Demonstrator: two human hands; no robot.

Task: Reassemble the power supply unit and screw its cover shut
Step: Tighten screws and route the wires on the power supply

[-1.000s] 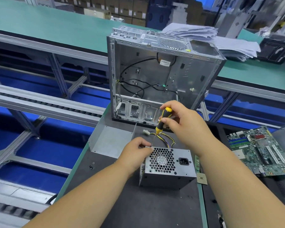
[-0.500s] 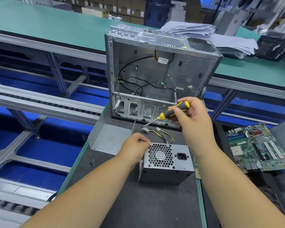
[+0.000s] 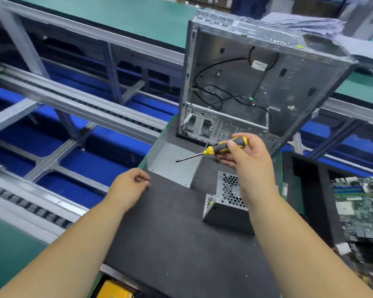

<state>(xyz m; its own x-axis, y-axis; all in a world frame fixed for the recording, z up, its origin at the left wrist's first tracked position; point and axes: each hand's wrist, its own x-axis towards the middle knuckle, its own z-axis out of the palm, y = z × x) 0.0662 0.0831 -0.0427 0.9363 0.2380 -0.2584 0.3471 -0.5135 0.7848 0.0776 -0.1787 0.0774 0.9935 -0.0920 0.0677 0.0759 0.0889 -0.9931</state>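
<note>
The grey power supply unit [image 3: 227,208] stands on the black mat, its honeycomb fan grille facing up, partly hidden behind my right forearm. My right hand [image 3: 249,159] grips a yellow-and-black screwdriver [image 3: 218,148] above the unit, its tip pointing left over a loose bent metal cover [image 3: 172,166]. My left hand [image 3: 128,188] is at the mat's left edge, fingers curled and pinching at small dark screws [image 3: 148,188] lying there.
An open, empty computer case [image 3: 252,87] with loose black cables stands upright behind the mat. A green motherboard [image 3: 361,209] lies at the right in a black tray. Roller conveyor rails and blue floor lie to the left; paper stacks behind the case.
My left hand left the power supply and moved left to the screws at the mat's edge. My right hand lifted the screwdriver, now level. The view swung left.
</note>
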